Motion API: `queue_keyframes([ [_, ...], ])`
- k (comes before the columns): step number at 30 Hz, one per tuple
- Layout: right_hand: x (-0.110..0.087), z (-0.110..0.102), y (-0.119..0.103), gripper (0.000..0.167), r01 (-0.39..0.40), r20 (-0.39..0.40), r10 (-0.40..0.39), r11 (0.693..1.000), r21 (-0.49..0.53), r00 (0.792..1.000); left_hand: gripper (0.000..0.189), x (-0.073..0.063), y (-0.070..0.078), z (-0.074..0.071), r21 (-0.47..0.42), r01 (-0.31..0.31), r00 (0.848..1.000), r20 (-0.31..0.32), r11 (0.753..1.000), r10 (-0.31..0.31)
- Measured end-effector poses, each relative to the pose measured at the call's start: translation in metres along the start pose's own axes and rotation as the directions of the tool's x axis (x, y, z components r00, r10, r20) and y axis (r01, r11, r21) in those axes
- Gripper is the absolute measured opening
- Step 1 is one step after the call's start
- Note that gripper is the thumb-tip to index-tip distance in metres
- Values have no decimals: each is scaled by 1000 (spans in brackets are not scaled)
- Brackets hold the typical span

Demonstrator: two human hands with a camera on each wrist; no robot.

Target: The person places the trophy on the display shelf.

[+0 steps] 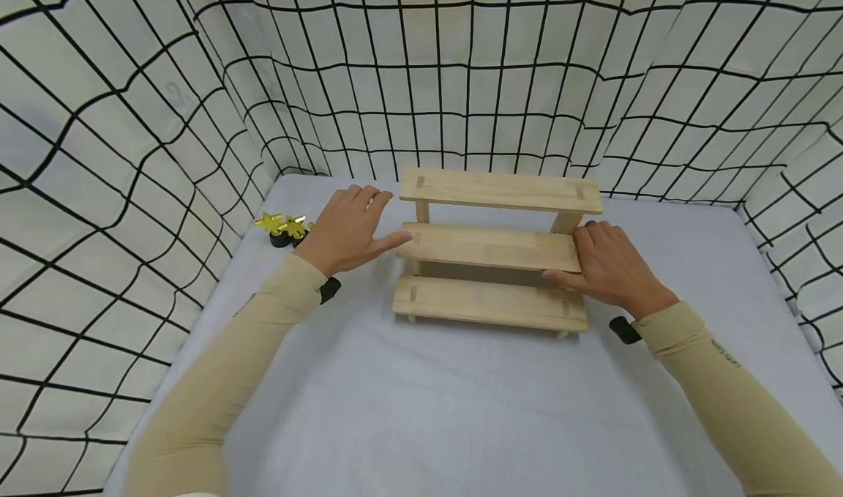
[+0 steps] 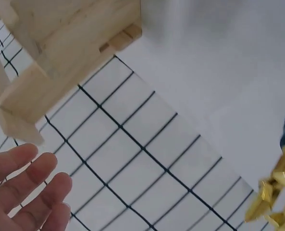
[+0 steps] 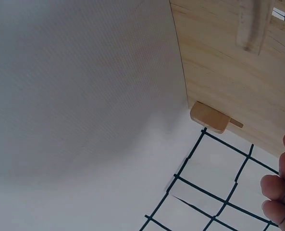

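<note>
Wooden rack (image 1: 487,248), three steps, upright on white tabletop (image 1: 395,402), toward back edge. Right hand (image 1: 612,266) grips rack's right end at middle board, thumb along front. Left hand (image 1: 352,226) spread, holding nothing; thumb at middle board's left end, contact unclear. Step in hand seems steadying or setting rack; any further shift would call for left fingers closing on left end. Black mesh (image 1: 487,65) close behind limits backward travel. Gold stars (image 1: 290,226) beside left wrist crowd left side. Wide bare room in front, some at right.
</note>
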State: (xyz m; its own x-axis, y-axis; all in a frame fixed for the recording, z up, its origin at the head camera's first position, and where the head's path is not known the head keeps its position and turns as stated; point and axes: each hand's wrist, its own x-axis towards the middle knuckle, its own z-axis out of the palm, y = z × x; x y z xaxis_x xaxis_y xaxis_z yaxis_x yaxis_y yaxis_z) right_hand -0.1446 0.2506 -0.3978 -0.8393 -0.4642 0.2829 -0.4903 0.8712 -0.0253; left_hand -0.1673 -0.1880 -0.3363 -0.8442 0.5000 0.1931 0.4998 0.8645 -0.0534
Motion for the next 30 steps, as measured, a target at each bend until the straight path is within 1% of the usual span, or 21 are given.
queue_keyframes([
  [4, 0, 0, 0, 71, -8, 9, 8, 1000, 1, 1000, 80, -8, -15, -10, 9, 35, 999, -39, 999, -35],
  [7, 0, 0, 0, 71, -15, 16, 15, 1000, 4, 1000, 76, -14, -27, -16, -22, 58, 997, -55, 998, -59],
  [13, -1, 0, 0, 71, -7, 2, 7, 1000, 15, 1000, 63, -28, -51, -24, -66, 33, 992, -118, 997, -41],
  [17, -1, 1, 1, 71, -9, -5, 9, 1000, 12, 1000, 61, -37, -63, -25, -71, 14, 983, -184, 997, -27],
  [20, -1, 2, 1, 70, -17, -5, 17, 1000, 11, 1000, 61, -44, -71, -23, -77, 7, 973, -229, 997, -24],
  [21, -1, 2, 1, 70, -17, -6, 17, 1000, 9, 1000, 61, -46, -73, -22, -88, 12, 971, -238, 996, -32],
  [24, -1, 3, 1, 70, -10, -15, 10, 1000, 12, 1000, 60, -53, -77, -19, -147, 46, 966, -245, 988, -81],
  [26, -1, 4, 2, 71, -4, -20, 5, 1000, 7, 1000, 60, -59, -78, -19, -207, 87, 962, -237, 975, -136],
  [28, -1, 5, 2, 71, -1, -25, 1, 1000, 9, 1000, 59, -64, -78, -17, -278, 140, 955, -217, 950, -204],
  [30, -1, 5, 2, 70, 1, -30, 0, 1000, 8, 1000, 59, -71, -78, -14, -355, 191, 941, -201, 915, -274],
])
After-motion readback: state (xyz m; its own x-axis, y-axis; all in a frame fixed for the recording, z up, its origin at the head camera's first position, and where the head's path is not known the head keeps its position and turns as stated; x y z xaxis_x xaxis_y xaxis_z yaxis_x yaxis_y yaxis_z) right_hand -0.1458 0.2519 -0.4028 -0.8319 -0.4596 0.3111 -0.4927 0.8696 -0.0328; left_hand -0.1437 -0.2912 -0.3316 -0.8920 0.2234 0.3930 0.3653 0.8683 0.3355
